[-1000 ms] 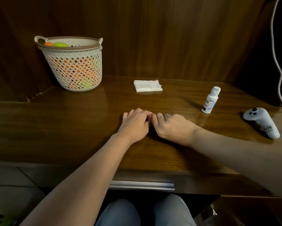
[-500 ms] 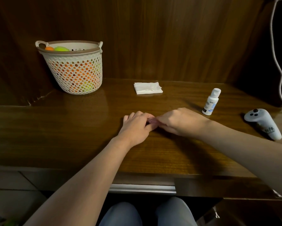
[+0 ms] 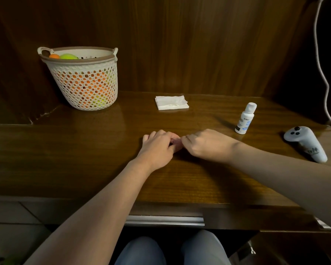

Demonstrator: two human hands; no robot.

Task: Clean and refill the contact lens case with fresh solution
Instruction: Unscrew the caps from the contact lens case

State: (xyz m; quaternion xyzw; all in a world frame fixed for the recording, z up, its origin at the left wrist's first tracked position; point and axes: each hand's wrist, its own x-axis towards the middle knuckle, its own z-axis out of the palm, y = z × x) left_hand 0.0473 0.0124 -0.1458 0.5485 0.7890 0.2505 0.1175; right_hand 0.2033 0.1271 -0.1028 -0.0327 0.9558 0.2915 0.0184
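My left hand [image 3: 159,148] and my right hand [image 3: 206,144] rest together on the middle of the wooden table [image 3: 74,153]. Both have curled fingers that meet on a small pinkish contact lens case [image 3: 175,142]. Only a sliver of the case shows between the fingertips, and I cannot tell whether its caps are on. A small white solution bottle [image 3: 245,119] with its cap on stands upright to the right of my right hand. A folded white tissue [image 3: 171,102] lies farther back, behind the hands.
A perforated cream basket [image 3: 86,83] holding orange and green balls stands at the back left. A white handheld controller [image 3: 304,142] lies at the right edge. A pale cable [image 3: 321,64] hangs down the right wall. Dark wood panels close off the back.
My right hand has lifted from lying flat and curled its fingers onto the case. My left hand has also bunched its fingers. The camera view has tilted slightly.
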